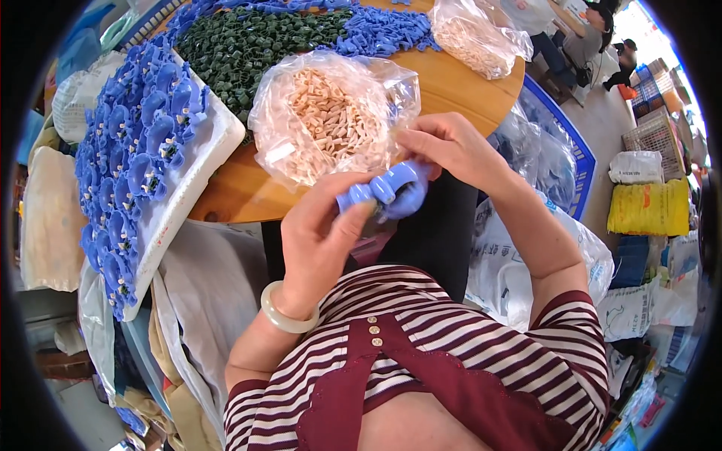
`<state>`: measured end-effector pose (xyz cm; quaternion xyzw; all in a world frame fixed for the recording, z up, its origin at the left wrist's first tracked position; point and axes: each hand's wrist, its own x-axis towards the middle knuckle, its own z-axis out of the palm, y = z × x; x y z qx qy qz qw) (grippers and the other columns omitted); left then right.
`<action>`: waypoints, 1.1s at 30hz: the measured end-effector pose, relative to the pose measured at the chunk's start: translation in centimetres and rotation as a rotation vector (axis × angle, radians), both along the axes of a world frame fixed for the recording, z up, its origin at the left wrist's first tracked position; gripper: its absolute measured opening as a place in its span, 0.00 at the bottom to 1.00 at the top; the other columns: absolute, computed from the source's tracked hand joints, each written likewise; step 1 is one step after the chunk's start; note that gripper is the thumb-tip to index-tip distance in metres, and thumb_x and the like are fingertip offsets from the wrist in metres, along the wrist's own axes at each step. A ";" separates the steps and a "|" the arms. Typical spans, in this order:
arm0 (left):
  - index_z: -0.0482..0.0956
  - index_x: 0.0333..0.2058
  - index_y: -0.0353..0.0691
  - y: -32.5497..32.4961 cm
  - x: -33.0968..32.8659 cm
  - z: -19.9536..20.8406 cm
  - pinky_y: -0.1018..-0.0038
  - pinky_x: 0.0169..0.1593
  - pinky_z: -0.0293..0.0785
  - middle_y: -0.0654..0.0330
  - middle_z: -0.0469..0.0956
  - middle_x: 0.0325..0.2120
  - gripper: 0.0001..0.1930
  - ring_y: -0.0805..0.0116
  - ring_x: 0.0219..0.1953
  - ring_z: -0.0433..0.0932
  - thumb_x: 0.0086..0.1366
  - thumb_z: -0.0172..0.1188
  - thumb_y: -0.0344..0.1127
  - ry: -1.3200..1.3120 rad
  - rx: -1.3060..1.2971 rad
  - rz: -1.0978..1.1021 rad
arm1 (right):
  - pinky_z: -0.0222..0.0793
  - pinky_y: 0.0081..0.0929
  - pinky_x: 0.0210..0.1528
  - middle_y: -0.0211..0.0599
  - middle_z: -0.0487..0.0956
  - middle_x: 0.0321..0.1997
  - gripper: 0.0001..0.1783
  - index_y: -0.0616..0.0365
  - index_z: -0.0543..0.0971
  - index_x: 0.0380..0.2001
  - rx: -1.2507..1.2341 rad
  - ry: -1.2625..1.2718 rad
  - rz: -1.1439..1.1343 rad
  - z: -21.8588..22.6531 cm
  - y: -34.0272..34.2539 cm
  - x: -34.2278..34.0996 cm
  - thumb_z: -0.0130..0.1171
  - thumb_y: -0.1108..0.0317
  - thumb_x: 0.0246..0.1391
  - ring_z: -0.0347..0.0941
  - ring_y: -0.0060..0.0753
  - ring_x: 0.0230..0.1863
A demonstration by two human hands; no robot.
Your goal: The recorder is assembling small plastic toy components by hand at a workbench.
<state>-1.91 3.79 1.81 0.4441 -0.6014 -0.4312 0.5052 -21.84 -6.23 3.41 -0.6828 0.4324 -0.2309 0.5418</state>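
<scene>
In front of my chest, my left hand [320,225] grips a glossy blue plastic part [404,199] with rounded, curved sections between thumb and fingers. Just above and to the right of it, my right hand [451,146] has thumb and index finger pinched together; whatever lies between them is too small to make out. Its lower fingers come close to the blue part, and contact is unclear. Beyond both hands an opened clear plastic bag [268,113] holds many small peach-coloured pieces [331,113].
A wooden round table [481,98] carries piles of dark green pieces [248,52] and small blue pieces [387,31], plus another bag of peach pieces [474,45]. At left, a white foam tray [207,146] bears rows of blue assemblies [143,173]. A blue crate [575,150] stands right.
</scene>
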 end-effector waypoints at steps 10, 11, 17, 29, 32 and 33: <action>0.66 0.52 0.32 -1.4 -0.8 -2.9 0.70 0.45 0.76 0.52 0.76 0.41 0.18 0.59 0.41 0.78 0.66 0.47 0.33 0.903 0.545 -0.032 | 0.60 0.12 0.30 0.23 0.72 0.27 0.16 0.63 0.75 0.36 -0.062 -0.185 -0.059 -1.4 2.9 0.8 0.53 0.58 0.57 0.64 0.11 0.29; 0.66 0.52 0.32 -1.5 -0.8 -3.1 0.70 0.45 0.76 0.52 0.76 0.41 0.18 0.59 0.41 0.78 0.66 0.47 0.33 0.905 0.545 -0.031 | 0.60 0.12 0.30 0.24 0.72 0.26 0.16 0.63 0.75 0.37 -0.046 -0.208 -0.065 -1.5 2.9 0.9 0.53 0.58 0.57 0.65 0.12 0.28; 0.64 0.55 0.35 -1.4 -0.7 -3.2 0.73 0.44 0.77 0.55 0.75 0.42 0.18 0.63 0.42 0.77 0.66 0.46 0.31 0.801 0.489 -0.056 | 0.60 0.12 0.27 0.23 0.73 0.24 0.13 0.61 0.76 0.35 0.072 -0.239 -0.047 -1.9 2.3 0.8 0.52 0.61 0.56 0.66 0.13 0.25; 0.68 0.54 0.38 -1.2 -0.4 -3.1 0.77 0.44 0.75 0.60 0.71 0.41 0.18 0.75 0.40 0.74 0.65 0.51 0.29 0.719 0.418 -0.113 | 0.58 0.11 0.22 0.23 0.74 0.24 0.11 0.61 0.76 0.33 0.089 -0.272 -0.062 -3.0 2.1 0.9 0.51 0.64 0.56 0.65 0.10 0.22; 0.68 0.53 0.37 -1.4 -0.4 -3.2 0.77 0.44 0.75 0.59 0.72 0.42 0.18 0.73 0.40 0.75 0.65 0.51 0.29 0.733 0.437 -0.134 | 0.58 0.11 0.22 0.23 0.73 0.23 0.12 0.61 0.76 0.32 0.096 -0.274 -0.072 -3.1 2.0 0.9 0.51 0.63 0.55 0.65 0.10 0.22; 0.68 0.53 0.36 -1.5 -0.4 -3.3 0.77 0.44 0.75 0.59 0.72 0.41 0.18 0.72 0.40 0.75 0.64 0.51 0.28 0.766 0.466 -0.136 | 0.58 0.11 0.22 0.23 0.73 0.23 0.12 0.61 0.76 0.32 0.097 -0.274 -0.070 -3.2 1.9 0.9 0.51 0.63 0.55 0.65 0.10 0.22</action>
